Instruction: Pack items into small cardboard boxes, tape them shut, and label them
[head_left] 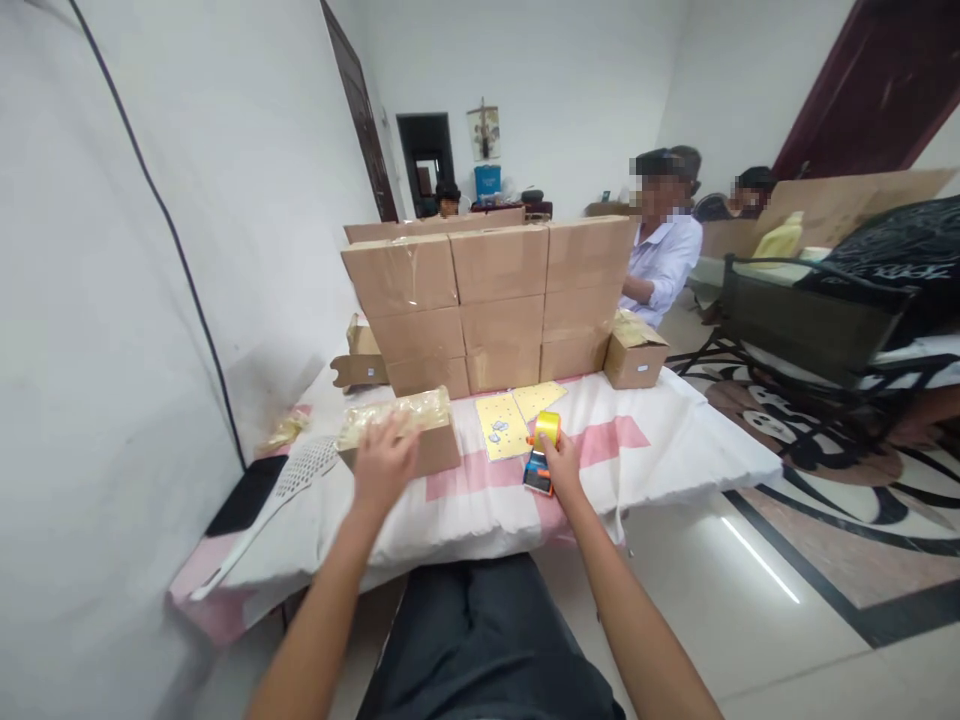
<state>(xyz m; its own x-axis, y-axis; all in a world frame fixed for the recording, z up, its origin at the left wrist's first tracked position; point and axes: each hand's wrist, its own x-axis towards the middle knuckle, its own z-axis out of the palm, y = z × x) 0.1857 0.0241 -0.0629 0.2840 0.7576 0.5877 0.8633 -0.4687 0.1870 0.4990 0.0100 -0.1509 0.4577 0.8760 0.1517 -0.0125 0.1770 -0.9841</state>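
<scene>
My left hand (386,458) lies with fingers spread on top of a cardboard box (436,448), whose upper face is covered with shiny clear-yellowish tape. In my right hand (564,462) is a tape dispenser (537,472), blue and orange, carrying a yellow roll of tape (548,428). It is held low over the cloth, to the right of the box. Between the two hands lie yellow patterned sheets (500,425) with small grey figures, flat on the table.
Stacked cardboard boxes (501,270) form a wall at the table's back. A small box (637,352) stands at its right end, an opened carton (361,368) at its left. A black flat object (247,497) lies at the left edge. A person (664,245) sits beyond the table.
</scene>
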